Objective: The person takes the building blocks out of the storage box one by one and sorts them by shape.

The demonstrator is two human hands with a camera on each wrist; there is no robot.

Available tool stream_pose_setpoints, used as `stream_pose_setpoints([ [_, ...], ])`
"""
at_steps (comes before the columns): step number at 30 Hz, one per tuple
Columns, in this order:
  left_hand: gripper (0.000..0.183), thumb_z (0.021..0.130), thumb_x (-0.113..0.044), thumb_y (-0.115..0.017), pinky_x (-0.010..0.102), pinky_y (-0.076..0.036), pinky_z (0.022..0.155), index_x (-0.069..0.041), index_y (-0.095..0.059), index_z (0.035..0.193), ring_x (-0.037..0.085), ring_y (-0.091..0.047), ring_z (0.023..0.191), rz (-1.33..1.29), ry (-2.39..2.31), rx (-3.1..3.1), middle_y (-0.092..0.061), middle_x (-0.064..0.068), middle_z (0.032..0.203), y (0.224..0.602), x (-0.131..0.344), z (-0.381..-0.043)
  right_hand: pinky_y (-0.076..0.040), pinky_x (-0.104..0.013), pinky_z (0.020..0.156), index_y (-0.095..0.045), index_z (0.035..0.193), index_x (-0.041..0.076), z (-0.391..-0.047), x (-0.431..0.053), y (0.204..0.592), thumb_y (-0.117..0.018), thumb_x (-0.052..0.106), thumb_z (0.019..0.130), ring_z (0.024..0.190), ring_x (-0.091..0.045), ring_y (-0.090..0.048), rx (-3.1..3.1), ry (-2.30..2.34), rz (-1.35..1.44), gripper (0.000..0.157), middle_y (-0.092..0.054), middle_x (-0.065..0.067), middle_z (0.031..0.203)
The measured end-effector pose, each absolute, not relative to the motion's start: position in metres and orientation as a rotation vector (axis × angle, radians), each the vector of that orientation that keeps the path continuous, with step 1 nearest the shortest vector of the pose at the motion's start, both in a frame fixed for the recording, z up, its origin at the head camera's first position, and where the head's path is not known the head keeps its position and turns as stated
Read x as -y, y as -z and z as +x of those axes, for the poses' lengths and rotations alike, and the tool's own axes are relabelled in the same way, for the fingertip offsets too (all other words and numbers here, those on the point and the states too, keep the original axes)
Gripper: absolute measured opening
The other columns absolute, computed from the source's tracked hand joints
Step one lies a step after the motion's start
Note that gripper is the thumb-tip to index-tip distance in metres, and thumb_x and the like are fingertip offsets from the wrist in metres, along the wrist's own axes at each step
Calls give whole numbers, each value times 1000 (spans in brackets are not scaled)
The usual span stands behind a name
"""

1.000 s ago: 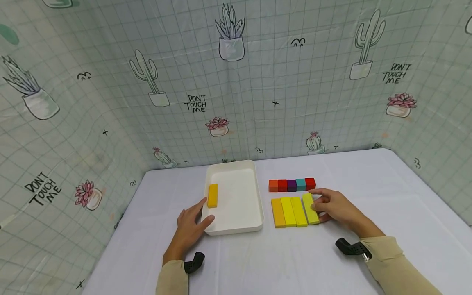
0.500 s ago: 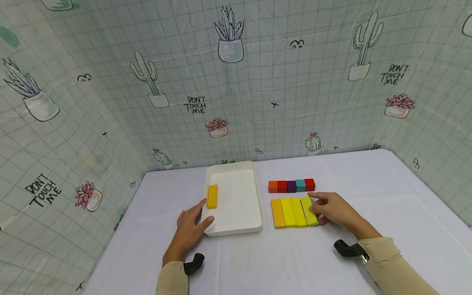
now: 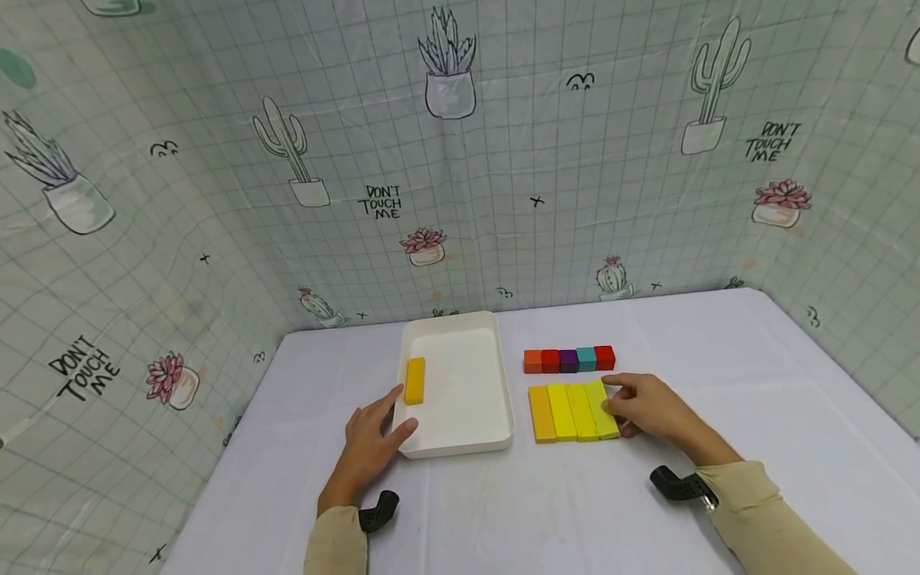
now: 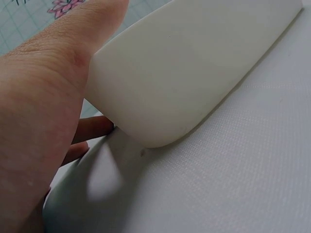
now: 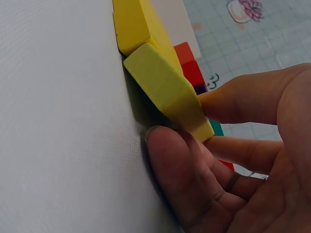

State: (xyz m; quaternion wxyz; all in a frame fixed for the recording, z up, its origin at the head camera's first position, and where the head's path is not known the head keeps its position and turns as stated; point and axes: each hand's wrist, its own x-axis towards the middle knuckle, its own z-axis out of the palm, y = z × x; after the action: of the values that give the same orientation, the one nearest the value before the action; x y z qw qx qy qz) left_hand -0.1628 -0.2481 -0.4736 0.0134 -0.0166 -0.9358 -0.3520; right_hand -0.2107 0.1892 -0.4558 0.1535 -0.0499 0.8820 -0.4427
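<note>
In the head view, my left hand (image 3: 372, 439) rests at the near left corner of a white tray (image 3: 467, 445), fingers fairly straight along its side. Its thumb lies over the rim beside the tray wall (image 4: 194, 63) in the left wrist view. One orange-yellow block (image 3: 414, 381) lies inside the tray. My right hand (image 3: 650, 411) pinches a yellow-green block (image 3: 602, 409) at the right end of a row. That block (image 5: 160, 82) leans against its neighbour, its outer edge raised off the table. Beside it lie two yellow blocks (image 3: 568, 413) and an orange-yellow block (image 3: 542, 415).
Behind the row of long blocks stands a line of small cubes (image 3: 569, 361) in orange, red, purple and teal. A white cloth covers the table (image 3: 489, 511). A grid-patterned curtain (image 3: 496, 144) with plant drawings rises behind and at both sides.
The right hand has brought the yellow-green block leftward, closing the gap to the yellow block beside it. The left hand and the tray have stayed put.
</note>
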Motion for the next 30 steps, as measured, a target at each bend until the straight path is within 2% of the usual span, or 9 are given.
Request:
stream_pose_setpoints([
  [11, 74, 95, -50, -63, 57, 1, 120, -18, -38, 156, 37, -32, 144, -60, 1091, 2921, -42, 13, 155, 475, 250, -164, -60, -34, 63, -55, 134, -8, -212, -190, 453, -60, 19, 98, 71, -21, -62, -2510, 1274, -104, 45, -65, -11, 91],
  [20, 73, 95, -48, -63, 57, 2, 120, -19, -38, 157, 36, -32, 144, -65, 1093, 2918, -43, 12, 155, 473, 250, -164, -55, -32, 63, -58, 131, 0, -220, -187, 441, -57, 24, 100, 67, -22, -60, -2597, 1278, -47, 39, -64, -11, 90],
  [27, 73, 95, -50, -63, 56, 2, 120, -20, -38, 157, 36, -32, 144, -55, 1096, 2926, -42, 12, 155, 474, 249, -164, -59, -31, 77, -56, 135, -3, -231, -178, 433, -55, 31, 104, 95, -26, -64, -2424, 1550, -106, 46, -65, -20, 115],
  [30, 73, 95, -50, -63, 57, 2, 120, -20, -38, 157, 36, -32, 144, -58, 1098, 2924, -42, 12, 155, 473, 250, -165, -58, -30, 81, -54, 138, -3, -237, -168, 428, -54, 34, 104, 100, -28, -63, -2331, 1646, -132, 50, -63, -22, 120],
])
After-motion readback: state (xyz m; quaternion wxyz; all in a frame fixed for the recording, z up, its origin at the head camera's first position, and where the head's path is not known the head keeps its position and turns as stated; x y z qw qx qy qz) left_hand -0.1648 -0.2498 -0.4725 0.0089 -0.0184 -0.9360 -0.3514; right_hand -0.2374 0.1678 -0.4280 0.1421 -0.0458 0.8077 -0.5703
